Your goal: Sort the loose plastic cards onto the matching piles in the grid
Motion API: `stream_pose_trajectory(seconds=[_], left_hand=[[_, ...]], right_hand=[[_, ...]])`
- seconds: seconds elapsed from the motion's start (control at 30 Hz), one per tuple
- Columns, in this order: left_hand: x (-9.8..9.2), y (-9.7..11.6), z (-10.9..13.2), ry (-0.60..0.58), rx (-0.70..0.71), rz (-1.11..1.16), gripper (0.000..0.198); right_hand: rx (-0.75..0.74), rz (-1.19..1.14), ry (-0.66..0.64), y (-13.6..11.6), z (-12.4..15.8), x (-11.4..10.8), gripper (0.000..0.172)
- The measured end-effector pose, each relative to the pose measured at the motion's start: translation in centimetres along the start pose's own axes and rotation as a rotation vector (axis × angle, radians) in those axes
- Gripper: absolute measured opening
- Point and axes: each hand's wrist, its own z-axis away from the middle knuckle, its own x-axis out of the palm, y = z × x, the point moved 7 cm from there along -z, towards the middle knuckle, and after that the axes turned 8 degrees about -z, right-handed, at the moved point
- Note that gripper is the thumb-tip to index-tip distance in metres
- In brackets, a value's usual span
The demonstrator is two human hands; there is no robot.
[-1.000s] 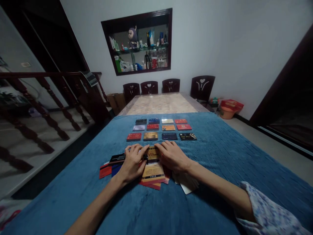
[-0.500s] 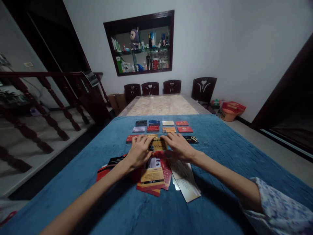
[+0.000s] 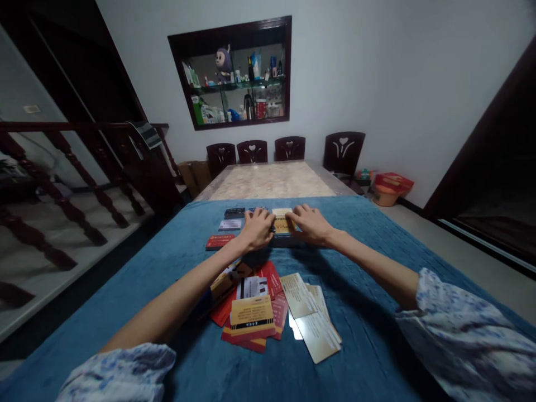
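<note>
Stack in red (image 3: 220,242) sits on the cloth (image 3: 163,273), leftmost | left hand (image 3: 257,230): fingertips pinched on VIP card's (image 3: 285,225) left edge | VIP card: between both hands, can't tell if it's touching anything underneath | right hand (image 3: 312,224): clamped on its right edge | tip: grip lightly, keep both sides level

Dim, cool light here, its source out of view! The wall (image 3: 355,72) catches most of it while the doorway (image 3: 494,151) on the right sinks near black. Soft shadows pool on the blue cloth (image 3: 125,296) beneath 2 forearms (image 3: 374,261). Wide-angle stretch slants the balusters (image 3: 92,181); small print on the cards (image 3: 253,312) blurs.
</note>
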Motion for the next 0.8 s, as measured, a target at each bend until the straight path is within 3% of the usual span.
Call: stream_pose_trajectory(seconds=[0.2,0.3,0.8], left_hand=[[2.3,0.3,-3.3,-0.092,0.004,-0.03,0.033],[3.1,0.2,-4.4,-0.123,0.003,-0.043,0.031],[6.1,-0.3,-6.7,-0.327,-0.009,-0.005,0.028]], right_hand=[[0.057,0.0,-0.082,2.1,-2.0,1.5,0.033],[0.09,-0.005,-0.133,2.8,-2.9,2.3,0.035],[0.136,-0.014,-0.266,4.2,-5.3,4.6,0.039]])
